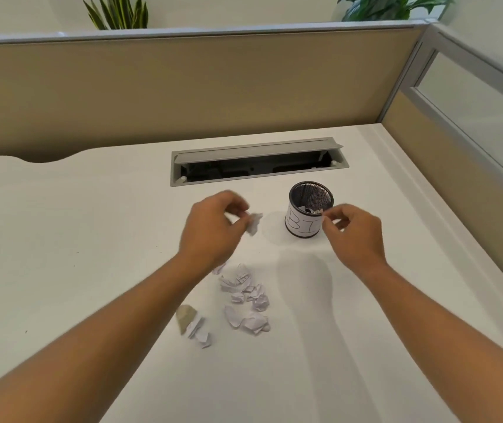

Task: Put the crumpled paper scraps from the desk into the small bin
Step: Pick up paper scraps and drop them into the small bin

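Partway: some scraps lay in bin point(310, 209); left hand point(213, 230) pinched a scrap point(254, 222), right hand point(352, 233) at rim, grasp unclear; pile point(244, 300) remained on table point(91, 239) at 7 o'clock from bin.

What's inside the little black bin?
A few crumpled paper scraps show just inside the bin. The bottom is hidden by its wall and the right hand.
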A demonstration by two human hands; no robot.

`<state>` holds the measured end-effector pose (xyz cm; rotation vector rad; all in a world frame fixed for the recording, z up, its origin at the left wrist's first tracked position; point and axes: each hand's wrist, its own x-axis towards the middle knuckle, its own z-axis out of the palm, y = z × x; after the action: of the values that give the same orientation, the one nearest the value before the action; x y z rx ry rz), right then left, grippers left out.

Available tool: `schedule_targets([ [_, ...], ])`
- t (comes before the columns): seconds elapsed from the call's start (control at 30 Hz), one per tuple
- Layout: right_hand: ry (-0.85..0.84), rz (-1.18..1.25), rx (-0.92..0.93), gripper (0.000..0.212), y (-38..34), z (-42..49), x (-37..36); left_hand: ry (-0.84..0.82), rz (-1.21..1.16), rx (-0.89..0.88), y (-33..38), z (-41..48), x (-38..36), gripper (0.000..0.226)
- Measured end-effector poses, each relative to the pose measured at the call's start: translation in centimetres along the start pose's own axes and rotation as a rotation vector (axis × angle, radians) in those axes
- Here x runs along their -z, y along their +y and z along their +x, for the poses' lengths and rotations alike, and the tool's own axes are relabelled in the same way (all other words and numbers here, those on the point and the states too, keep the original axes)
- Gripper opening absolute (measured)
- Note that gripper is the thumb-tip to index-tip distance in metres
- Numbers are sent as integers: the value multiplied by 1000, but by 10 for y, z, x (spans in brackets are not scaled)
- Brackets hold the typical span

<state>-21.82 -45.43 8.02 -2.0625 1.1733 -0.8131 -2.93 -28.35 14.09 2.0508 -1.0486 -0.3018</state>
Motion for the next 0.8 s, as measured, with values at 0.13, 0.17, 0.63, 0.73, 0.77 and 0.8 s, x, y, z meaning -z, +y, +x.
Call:
schedule_targets([
  [0.13, -36, 43, -90, 11, 17, -41, -3, -43, -7, -50, 29, 43, -36, 18],
  [0.17, -32, 62, -120, 13, 21, -49, -3, -58, -6, -50, 34, 52, -45, 16],
  [0.63, -91, 105, -188, 16, 28, -80, 3, -100, 35, -13, 7, 55, -61, 24],
  [0.73, -217, 94, -144, 17, 19, -91, -8, -101, 65, 26, -26, 11, -37, 24],
  [0.77, -262, 81, -114, 17, 16, -96, -11, -110, 78, 43, -37, -6, -28, 23],
  [0.8, -307, 61, -79, 17, 12, -101, -15, -116, 93, 62, -48, -23, -19, 22],
])
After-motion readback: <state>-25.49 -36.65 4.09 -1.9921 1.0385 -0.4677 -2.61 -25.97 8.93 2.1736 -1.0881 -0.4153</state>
